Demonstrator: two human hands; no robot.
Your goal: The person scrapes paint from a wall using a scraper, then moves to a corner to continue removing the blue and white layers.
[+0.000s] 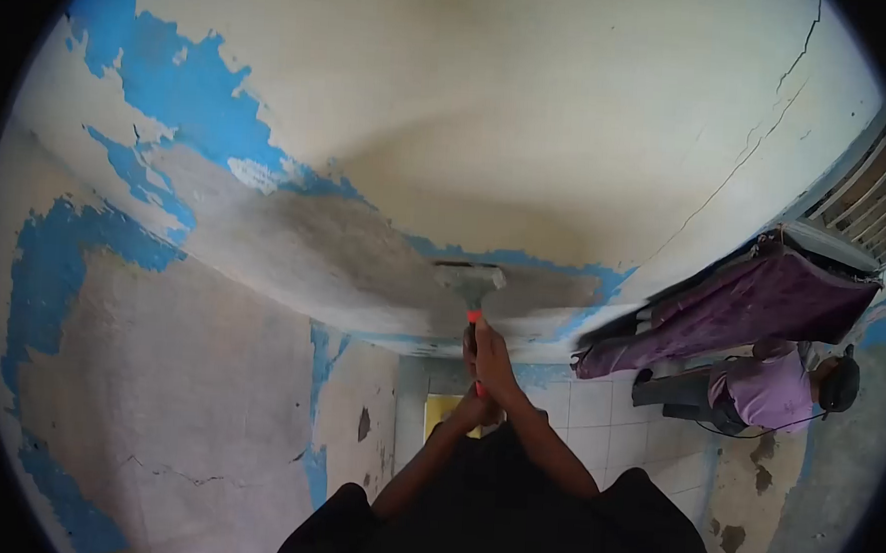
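Both hands are wrapped round a scraper (473,283) with a wide flat blade and a black and red handle. My right hand (493,364) grips the upper handle, close under the blade. Lower down, my left hand (477,411) closes round the handle's bottom end, partly hidden by my dark clothing. The blade's edge meets the wall (532,101) at the border between the cream coating and a bared grey patch (345,241). Ragged blue paint (188,83) shows along that border and further left.
To the right, a person in a pink shirt (766,389) and dark cap is near a purple cloth (753,293) hanging under a slatted window (863,203). Pale tiles (622,406) lie below. A crack (734,172) runs through the cream wall.
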